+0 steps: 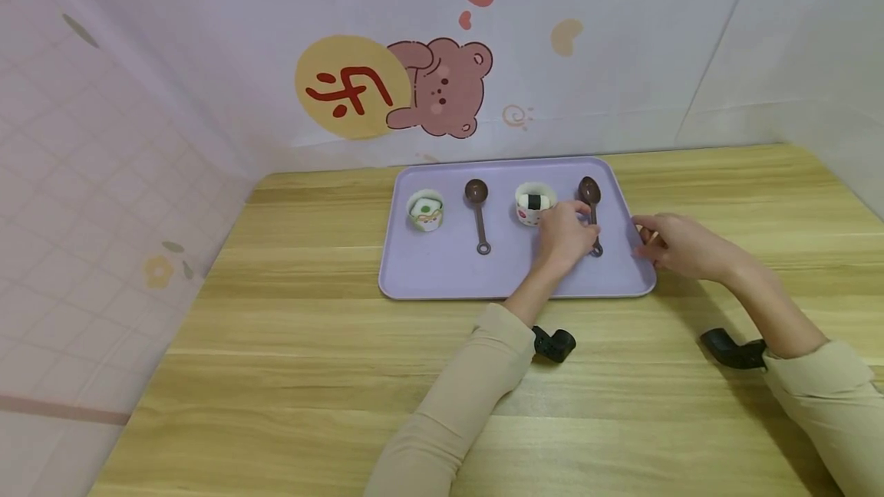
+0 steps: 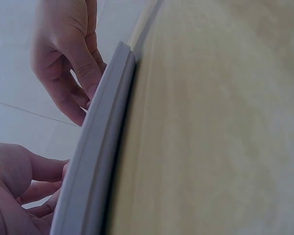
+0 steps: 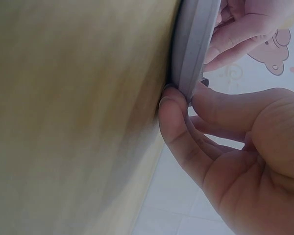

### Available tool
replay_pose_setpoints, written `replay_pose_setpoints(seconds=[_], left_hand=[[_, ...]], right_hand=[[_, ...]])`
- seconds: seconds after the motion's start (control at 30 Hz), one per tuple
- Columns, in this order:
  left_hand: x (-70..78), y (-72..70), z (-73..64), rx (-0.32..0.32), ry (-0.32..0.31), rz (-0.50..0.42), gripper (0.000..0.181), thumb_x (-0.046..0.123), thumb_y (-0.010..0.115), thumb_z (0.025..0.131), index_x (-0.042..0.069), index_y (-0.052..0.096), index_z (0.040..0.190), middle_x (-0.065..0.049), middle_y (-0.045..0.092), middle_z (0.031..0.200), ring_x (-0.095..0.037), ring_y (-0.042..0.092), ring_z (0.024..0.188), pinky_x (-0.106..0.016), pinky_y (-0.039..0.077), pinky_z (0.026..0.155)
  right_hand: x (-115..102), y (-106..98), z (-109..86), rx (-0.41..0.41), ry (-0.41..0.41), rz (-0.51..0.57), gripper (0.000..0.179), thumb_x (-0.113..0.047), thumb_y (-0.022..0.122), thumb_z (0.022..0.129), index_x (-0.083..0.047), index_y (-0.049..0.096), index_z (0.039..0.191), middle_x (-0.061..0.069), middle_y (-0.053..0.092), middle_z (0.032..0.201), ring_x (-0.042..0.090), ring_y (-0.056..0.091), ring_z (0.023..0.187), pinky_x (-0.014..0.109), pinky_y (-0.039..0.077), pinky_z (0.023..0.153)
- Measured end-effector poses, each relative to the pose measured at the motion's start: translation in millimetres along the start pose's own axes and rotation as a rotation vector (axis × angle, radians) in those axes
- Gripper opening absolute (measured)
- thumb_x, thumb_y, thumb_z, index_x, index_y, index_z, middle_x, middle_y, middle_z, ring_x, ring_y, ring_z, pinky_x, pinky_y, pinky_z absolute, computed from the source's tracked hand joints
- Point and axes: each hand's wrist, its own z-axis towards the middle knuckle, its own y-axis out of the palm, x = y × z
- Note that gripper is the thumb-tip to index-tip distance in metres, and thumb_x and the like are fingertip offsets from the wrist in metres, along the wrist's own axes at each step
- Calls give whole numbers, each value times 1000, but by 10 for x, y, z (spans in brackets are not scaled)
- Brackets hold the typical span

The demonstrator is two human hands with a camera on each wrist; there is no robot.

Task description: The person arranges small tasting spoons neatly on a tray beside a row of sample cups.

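Note:
My left hand (image 1: 565, 235) reaches over the lilac tray (image 1: 449, 274), its thumb and a finger at the handle of the right brown spoon (image 1: 589, 190); in the left wrist view the rim hides these fingertips. At the tray's right edge my right hand (image 1: 691, 248) pinches the rim between thumb and fingers, as the right wrist view shows. Just left of my left hand stands a small patterned cup (image 1: 527, 216) holding a white piece with a black band (image 1: 535, 202). Farther left lie another brown spoon (image 1: 479, 221) and a cup (image 1: 430, 222) with a white, green-dotted piece (image 1: 425, 207).
The tray lies flat on a wood-grain table (image 1: 290, 313), near its back edge. A white printed cloth (image 1: 621, 83) with a bear hangs right behind the table. Black wrist mounts (image 1: 554, 345) sit on both forearms, under rolled beige sleeves (image 1: 463, 397).

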Motion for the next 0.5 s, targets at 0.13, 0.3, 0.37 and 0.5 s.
replay_pose_setpoints(seconds=[0.13, 0.3, 0.37, 0.5], left_hand=[[1, -6, 0, 4, -13, -3, 21, 21, 85, 81, 22, 79, 101, 4, 75, 95, -14, 65, 93, -18, 48, 75], [-9, -22, -8, 1, -13, 12, 18, 23, 84, 83, 21, 79, 99, 3, 74, 95, -13, 66, 88, -19, 48, 70], [-15, -27, -10, 2, -12, 32, 16, 24, 83, 83, 21, 79, 99, 3, 74, 95, -14, 66, 87, -20, 48, 69], [-18, -35, -11, 4, -10, 65, 15, 26, 81, 85, 21, 79, 98, 3, 74, 97, -14, 66, 86, -20, 49, 67]], right_hand=[[-3, -8, 7, -3, 0, 0, 27, 9, 68, 90, 16, 55, 112, 6, 61, 83, 18, 62, 71, 26, 55, 56], [-3, -5, 4, 0, 1, 10, 26, 10, 68, 90, 16, 55, 112, 6, 62, 83, 20, 64, 73, 26, 56, 57], [-1, -4, -1, 0, 2, 13, 27, 10, 68, 89, 16, 55, 113, 6, 62, 83, 21, 64, 74, 26, 56, 57], [3, -4, -8, 3, -1, 9, 27, 10, 68, 89, 16, 55, 112, 7, 63, 83, 20, 64, 73, 26, 56, 57]])
